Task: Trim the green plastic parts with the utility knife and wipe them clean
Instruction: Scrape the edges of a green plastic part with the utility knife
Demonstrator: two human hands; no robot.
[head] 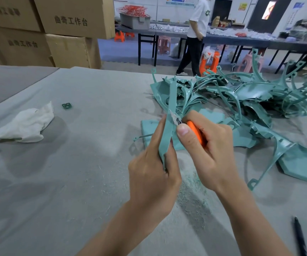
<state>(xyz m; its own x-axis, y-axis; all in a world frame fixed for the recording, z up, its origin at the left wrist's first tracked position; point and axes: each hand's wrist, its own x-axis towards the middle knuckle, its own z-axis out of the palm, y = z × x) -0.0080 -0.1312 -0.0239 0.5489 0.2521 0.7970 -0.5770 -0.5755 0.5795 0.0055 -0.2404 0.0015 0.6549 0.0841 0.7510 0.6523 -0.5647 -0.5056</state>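
My left hand (151, 172) grips a long, narrow green plastic part (168, 130) that stands nearly upright over the table. My right hand (209, 150) holds the orange utility knife (195, 132), its thumb stretched toward the part. The knife's blade (174, 118) lies against the part's right edge, near the middle of its length. A large heap of green plastic parts (250, 97) lies behind and to the right of my hands. A crumpled white cloth (26, 124) rests on the table to the left.
Green shavings (189, 187) litter the grey table cover (75, 182) under my hands. A small green piece (66, 105) lies near the cloth, a black pen (299, 235) at lower right. Cardboard boxes (43, 28) are stacked at back left. A person (195, 36) walks beyond the table.
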